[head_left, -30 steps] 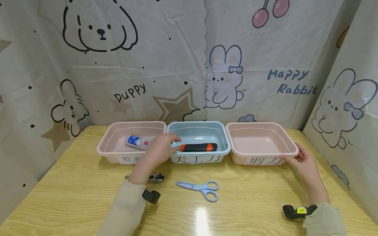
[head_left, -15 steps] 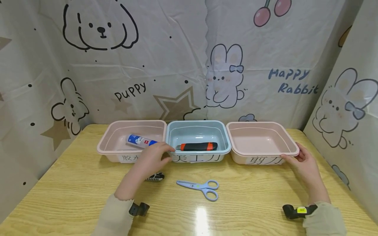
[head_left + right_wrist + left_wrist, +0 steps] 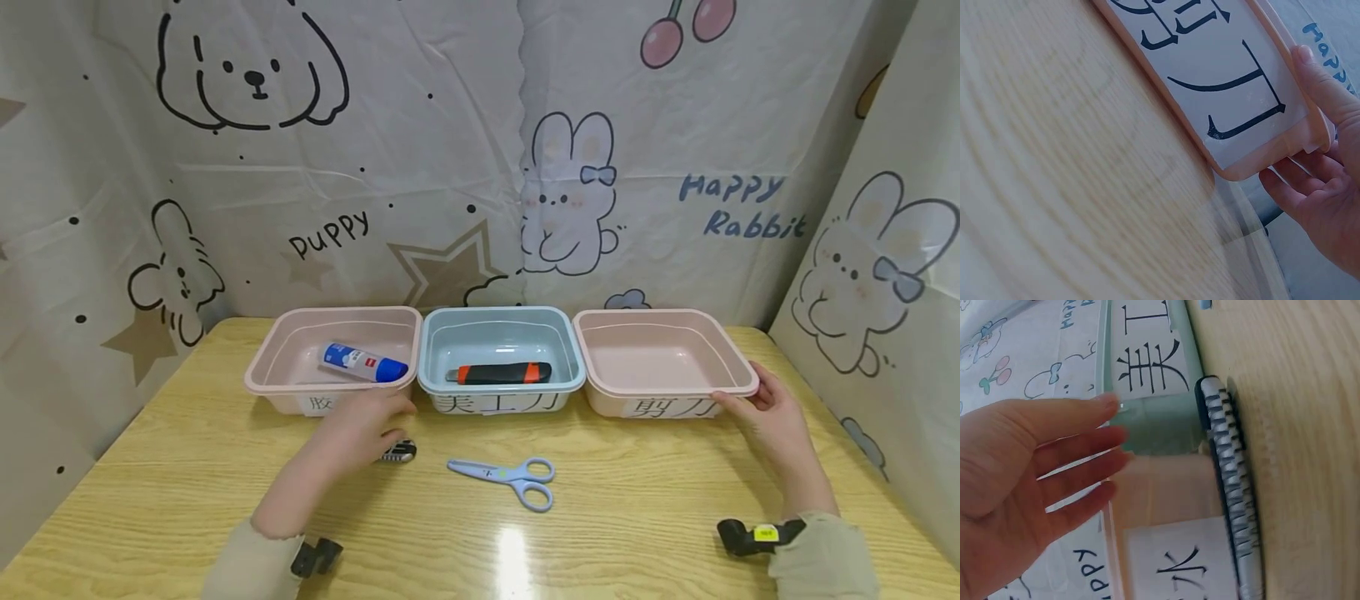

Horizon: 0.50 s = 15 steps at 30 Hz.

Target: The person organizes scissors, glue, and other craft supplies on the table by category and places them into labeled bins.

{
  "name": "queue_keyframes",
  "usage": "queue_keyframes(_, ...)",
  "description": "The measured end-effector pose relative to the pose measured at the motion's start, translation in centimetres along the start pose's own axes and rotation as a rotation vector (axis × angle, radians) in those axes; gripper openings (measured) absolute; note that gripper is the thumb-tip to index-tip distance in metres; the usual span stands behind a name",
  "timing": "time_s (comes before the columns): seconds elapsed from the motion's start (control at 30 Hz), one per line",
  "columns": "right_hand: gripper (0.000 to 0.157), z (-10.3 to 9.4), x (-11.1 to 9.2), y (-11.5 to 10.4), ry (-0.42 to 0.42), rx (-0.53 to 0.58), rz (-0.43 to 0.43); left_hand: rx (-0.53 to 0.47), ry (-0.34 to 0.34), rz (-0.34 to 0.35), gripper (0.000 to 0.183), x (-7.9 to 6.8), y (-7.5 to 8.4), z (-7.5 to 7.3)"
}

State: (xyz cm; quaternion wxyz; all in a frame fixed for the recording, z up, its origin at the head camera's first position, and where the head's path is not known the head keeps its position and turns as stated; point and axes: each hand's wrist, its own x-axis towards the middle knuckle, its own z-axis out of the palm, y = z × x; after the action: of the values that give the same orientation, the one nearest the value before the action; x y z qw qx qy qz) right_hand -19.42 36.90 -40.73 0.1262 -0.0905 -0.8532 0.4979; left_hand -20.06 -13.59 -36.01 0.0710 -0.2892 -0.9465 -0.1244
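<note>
My left hand (image 3: 360, 425) hovers in front of the left pink bin (image 3: 279, 403), fingers loosely extended and holding nothing. Partly hidden beneath it on the table is a black-and-silver utility knife (image 3: 402, 452), whose ribbed handle (image 3: 1233, 469) shows in the left wrist view. My right hand (image 3: 776, 429) grips the front right corner of the right pink bin (image 3: 652, 354), thumb on the rim and fingers under it at the side. A glue bottle (image 3: 352, 361) with a blue cap lies in the left bin. The blue bin (image 3: 498, 329) holds an orange-and-black utility knife (image 3: 498, 374).
Light-blue scissors (image 3: 498, 473) lie on the wooden table (image 3: 622, 508) in front of the blue bin, handles to the right. The three bins stand side by side along a printed curtain (image 3: 450, 167), each with a paper label on its front.
My left hand has drawn back from over the blue bin, moving left and toward me, which uncovers the glue bottle's cap. The right hand has stayed at the pink bin's corner.
</note>
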Motion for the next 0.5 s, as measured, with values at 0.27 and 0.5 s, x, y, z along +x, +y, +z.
queue_keyframes(0.27,0.083,0.01,0.09,0.03,-0.009,-0.009,-0.010,-0.005,-0.229,-0.124,0.033,-0.32,-0.09,0.38)
queue_keyframes(0.5,0.082,0.02,-0.01,0.21,-0.006,-0.003,-0.024,0.048,-0.266,-0.168,0.035,-0.79,-0.39,0.70)
